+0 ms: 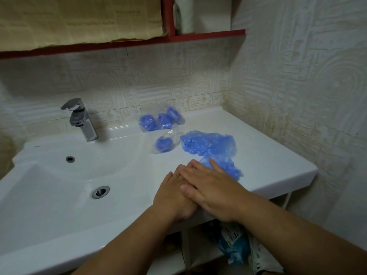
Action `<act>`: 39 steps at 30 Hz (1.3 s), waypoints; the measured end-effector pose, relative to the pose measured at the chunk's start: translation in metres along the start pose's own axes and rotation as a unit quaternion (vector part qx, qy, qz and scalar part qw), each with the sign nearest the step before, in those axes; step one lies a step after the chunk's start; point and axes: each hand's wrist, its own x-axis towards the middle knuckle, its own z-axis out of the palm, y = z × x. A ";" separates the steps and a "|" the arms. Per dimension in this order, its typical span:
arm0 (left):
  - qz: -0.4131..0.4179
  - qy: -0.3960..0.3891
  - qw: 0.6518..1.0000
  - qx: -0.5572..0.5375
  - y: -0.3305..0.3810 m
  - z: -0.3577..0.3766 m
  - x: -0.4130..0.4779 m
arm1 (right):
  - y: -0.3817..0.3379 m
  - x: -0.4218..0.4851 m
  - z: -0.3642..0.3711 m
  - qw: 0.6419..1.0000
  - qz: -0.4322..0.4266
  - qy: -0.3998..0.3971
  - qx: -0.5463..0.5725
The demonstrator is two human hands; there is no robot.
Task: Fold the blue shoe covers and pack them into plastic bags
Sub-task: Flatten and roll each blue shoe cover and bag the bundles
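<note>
A loose blue shoe cover (222, 165) lies flat on the white counter (268, 155), with more crumpled blue covers (208, 143) just behind it. My right hand (210, 187) lies flat on top of my left hand (174, 195), fingers straight, its fingertips pressing the near cover's left edge. My left hand is mostly hidden beneath it. Further back, clear plastic bags with rolled blue covers inside lie in a group (160, 120), and one more packed bag (164, 143) sits nearer.
A white sink basin (59, 195) with a drain fills the left, and a chrome faucet (81, 120) stands behind it. A red shelf (178, 38) with a paper roll hangs above. Tiled wall closes the right side. Bags sit under the counter.
</note>
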 end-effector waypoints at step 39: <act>-0.068 -0.008 0.997 -0.020 0.002 0.000 -0.002 | 0.048 -0.009 -0.002 0.976 0.188 -0.091 -0.055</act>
